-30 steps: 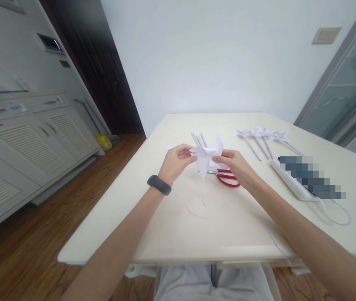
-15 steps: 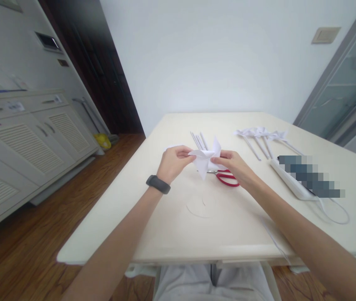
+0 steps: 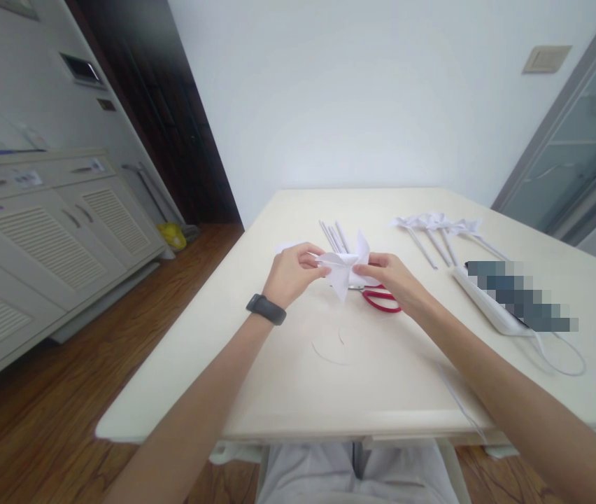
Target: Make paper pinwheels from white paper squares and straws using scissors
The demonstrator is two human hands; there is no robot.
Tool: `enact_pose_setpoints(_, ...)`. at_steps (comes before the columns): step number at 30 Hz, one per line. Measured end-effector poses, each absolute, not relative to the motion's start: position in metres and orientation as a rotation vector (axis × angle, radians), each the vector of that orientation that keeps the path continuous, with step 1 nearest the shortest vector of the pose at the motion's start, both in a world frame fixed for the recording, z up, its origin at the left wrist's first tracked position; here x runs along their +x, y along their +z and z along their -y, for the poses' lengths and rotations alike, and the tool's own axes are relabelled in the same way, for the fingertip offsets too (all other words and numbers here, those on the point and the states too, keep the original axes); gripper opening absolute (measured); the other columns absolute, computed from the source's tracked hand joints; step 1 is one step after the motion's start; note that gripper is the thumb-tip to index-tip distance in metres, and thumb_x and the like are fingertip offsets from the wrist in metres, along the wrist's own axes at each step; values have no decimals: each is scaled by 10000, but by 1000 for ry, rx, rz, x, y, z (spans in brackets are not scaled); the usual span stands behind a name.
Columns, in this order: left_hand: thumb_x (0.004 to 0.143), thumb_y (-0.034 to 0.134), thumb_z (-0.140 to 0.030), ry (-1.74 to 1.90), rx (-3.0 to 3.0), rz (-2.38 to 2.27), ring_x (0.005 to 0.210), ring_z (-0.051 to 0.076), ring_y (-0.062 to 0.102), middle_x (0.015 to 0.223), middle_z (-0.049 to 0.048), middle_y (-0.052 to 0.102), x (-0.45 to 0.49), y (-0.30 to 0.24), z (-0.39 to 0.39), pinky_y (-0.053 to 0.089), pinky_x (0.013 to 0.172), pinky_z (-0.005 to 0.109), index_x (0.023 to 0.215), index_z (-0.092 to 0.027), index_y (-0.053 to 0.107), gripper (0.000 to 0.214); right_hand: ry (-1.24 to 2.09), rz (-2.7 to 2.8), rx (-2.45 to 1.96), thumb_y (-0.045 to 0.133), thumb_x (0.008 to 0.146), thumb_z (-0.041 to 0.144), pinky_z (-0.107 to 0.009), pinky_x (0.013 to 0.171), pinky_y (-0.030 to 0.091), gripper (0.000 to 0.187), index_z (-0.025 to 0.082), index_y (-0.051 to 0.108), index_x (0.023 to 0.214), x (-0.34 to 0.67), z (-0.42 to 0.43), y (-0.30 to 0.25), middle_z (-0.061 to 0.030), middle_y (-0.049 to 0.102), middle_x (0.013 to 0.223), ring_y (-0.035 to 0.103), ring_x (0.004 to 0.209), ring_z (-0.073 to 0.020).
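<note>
A white paper pinwheel (image 3: 341,271) is held above the table between my two hands. My left hand (image 3: 296,271) pinches its left blade between thumb and fingers. On the other side my right hand (image 3: 388,273) grips it, the thumb pressed near the pinwheel's centre. Scissors with red handles (image 3: 380,301) lie just under the pinwheel and partly behind my right hand; their blades are mostly covered. Behind the pinwheel rest several white paper sticks (image 3: 334,236), their near ends hidden. A sheet of white paper (image 3: 286,247) peeks out behind my left hand.
Several pinwheels on sticks (image 3: 437,222) lie at the back right of the table (image 3: 182,371). Nearer stands a white device (image 3: 492,308) with a cable (image 3: 571,372) and a blurred-out top. Thin curved strands (image 3: 329,360) lie in front of my hands.
Almost nothing differs. My left thumb and fingers have shifted very slightly on the pinwheel's left blade; my right hand keeps its place.
</note>
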State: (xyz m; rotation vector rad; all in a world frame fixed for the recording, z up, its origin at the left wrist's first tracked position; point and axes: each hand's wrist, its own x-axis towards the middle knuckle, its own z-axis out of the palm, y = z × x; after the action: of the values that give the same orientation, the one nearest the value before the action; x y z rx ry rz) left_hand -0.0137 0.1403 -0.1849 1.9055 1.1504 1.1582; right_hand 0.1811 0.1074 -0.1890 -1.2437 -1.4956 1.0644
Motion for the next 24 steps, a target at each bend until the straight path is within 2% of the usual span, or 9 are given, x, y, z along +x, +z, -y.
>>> enact_pose_setpoints(8, 606, 690, -307, 1136, 1899, -1169, 566, 150, 609, 693, 23, 670, -16, -186, -143, 471, 580, 270, 712, -172, 645, 177, 1022, 1484, -1298, 591, 646, 344, -261, 534, 327, 216, 146, 634, 722, 180, -108, -190, -21, 579, 653, 502, 611, -154)
enact_pose_setpoints(13, 612, 694, -303, 1103, 1822, -1152, 501, 150, 608, 636, 24, 654, -14, -184, -141, 468, 489, 259, 699, -162, 639, 174, 1020, 1509, -1295, 579, 658, 338, -257, 534, 315, 234, 140, 645, 765, 181, -108, -191, -13, 560, 665, 471, 594, -135)
enact_pose_setpoints(19, 649, 675, -277, 1060, 1718, -1108, 651, 204, 670, 659, 69, 669, -12, -185, -139, 553, 632, 317, 760, -120, 627, 198, 1014, 1522, -1303, 580, 659, 336, -260, 538, 309, 227, 145, 645, 764, 182, -109, -193, -2, 539, 649, 449, 578, -126)
enact_pose_setpoints(24, 641, 671, -237, 1054, 1710, -1080, 651, 200, 674, 673, 49, 665, -14, -185, -140, 559, 665, 334, 822, -134, 612, 216, 1015, 1519, -1322, 578, 669, 347, -255, 524, 294, 219, 147, 633, 739, 182, -109, -193, 5, 510, 629, 427, 566, -118)
